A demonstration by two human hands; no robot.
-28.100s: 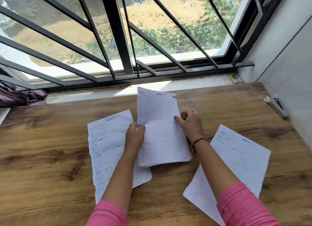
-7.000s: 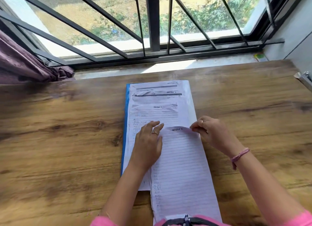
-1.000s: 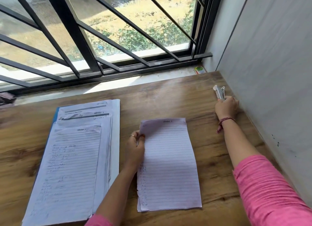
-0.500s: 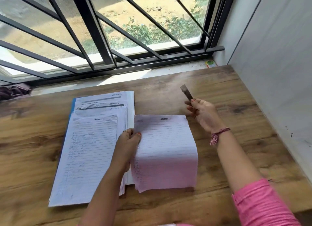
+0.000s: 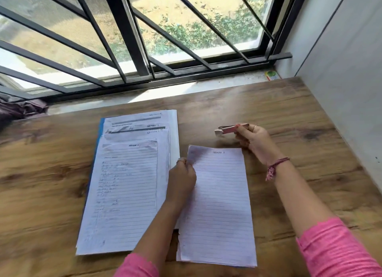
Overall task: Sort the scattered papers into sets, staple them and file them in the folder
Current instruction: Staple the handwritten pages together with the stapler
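Wooden desk pushed up against a barred window, grey wall on the right, so that's the setup.

Going left to right: over at about 9 o'clock there's a blue folder lying flat with a pile of lined sheets stacked on it, each headed with a "section" label from what I can make out, the tops staggered up toward 12. I can't tell from here whether those are stapled, they just look parked on the folder. So my guess is the sorting is mostly done.

Dead centre, the left hand is pinching the left edge of a separate set of papers near its top corner, sitting just right of the folder pile. That set lies flat on the desk, running down toward 6 o'clock.

At roughly 1 o'clock the right hand grips a small stapler by its back end, nose pointing left, up off the desk and just above the set's top edge, not touching it.

So what's left, I reckon: staple this set at the top corner, put it with the others, then close the folder. Looks like the tail end of the job.
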